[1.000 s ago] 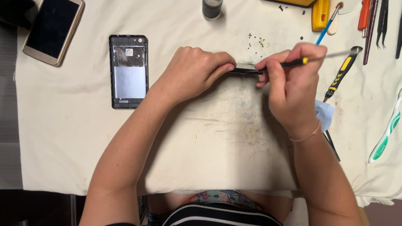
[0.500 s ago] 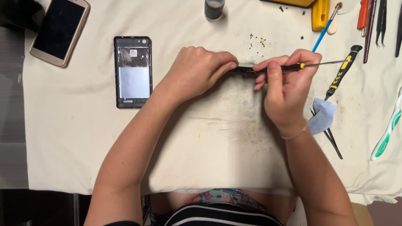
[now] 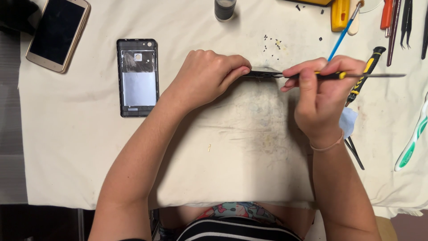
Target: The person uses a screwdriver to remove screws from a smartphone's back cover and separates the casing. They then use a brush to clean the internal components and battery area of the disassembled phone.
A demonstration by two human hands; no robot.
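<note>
Fingers [image 3: 236, 71] of the left hand [image 3: 205, 76] pinch a thin grey phone part [image 3: 264, 71].
Right hand [image 3: 323, 96] fingers grip a screwdriver [image 3: 339, 75] touching that part.

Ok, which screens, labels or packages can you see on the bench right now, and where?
Gold smartphone: top left corner, tilted, dark blank screen facing up.
Opened phone body: left of the left hand, black frame, silver-grey inside, no screen showing.
No packages or signs visible.

Cream stained cloth [image 3: 249, 147], gold phone [image 3: 57, 33], black-and-yellow screwdriver [image 3: 363, 76], green-and-white toothbrush [image 3: 412, 143].
</note>
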